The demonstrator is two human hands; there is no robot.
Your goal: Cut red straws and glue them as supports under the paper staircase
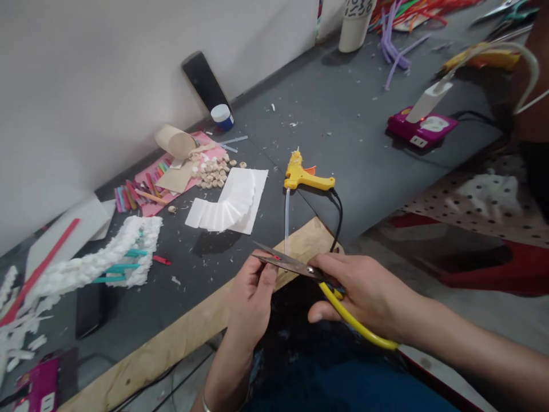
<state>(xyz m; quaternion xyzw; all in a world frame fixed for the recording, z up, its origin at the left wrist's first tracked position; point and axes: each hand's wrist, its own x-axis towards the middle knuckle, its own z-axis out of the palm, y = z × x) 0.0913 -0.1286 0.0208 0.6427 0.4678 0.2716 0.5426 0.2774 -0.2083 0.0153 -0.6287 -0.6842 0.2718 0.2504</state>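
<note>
My right hand (364, 289) is wrapped round the yellow handles of a pair of scissors (295, 264), whose blades point left across my left fingertips. Thumb and fingers of my left hand (252, 303) pinch a tiny red piece (277, 257) that shows between the blades; its kind is too small to make out. Just beyond both hands, a yellow glue gun (311, 179) lies on the dark table with a clear glue stick (287, 220) poking from its back. A short red strip (162, 260) rests on the table to the left.
Left stands a white fluffy piece with teal sticks (122, 263). White strips fanned on card (227, 209), small beige pieces (214, 171), a paint jar (222, 117) and a phone (206, 80) lie beyond. A purple power socket (422, 127) and another person's dotted clothing (480, 200) are right.
</note>
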